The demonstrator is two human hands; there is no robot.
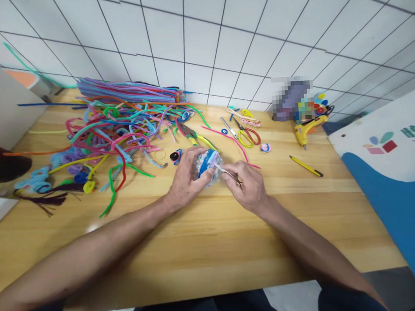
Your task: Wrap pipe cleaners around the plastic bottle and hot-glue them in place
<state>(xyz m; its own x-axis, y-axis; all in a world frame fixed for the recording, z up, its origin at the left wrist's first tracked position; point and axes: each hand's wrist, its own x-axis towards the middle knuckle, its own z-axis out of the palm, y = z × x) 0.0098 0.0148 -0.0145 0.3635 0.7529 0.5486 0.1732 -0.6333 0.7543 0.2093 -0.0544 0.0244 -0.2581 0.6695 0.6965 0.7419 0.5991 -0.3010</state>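
left hand (186, 180) fingers wrapped round blue-white pipe-cleaner ball (205, 167), mid bench (212, 239). right hand (249, 186) fingers pinching metal tool (224, 172), tip in ball. imo tip slips = jabbed left thumb, or squeeze flattens ball.

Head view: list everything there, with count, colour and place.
pipe cleaners: many, mixed colours, table's far left
pliers: one, yellow-green handles, behind the hands
scissors: one, yellow and red handles, far centre
glue gun: one, yellow, far right
pen-shaped tool: one, yellow, right of hands
table: one, light wood, underneath
fuzzy bundle: one, blue-white, in left hand
metal tool: one, silver, in right hand
left hand: one, bare, gripping fuzzy bundle
right hand: one, bare, pinching metal tool
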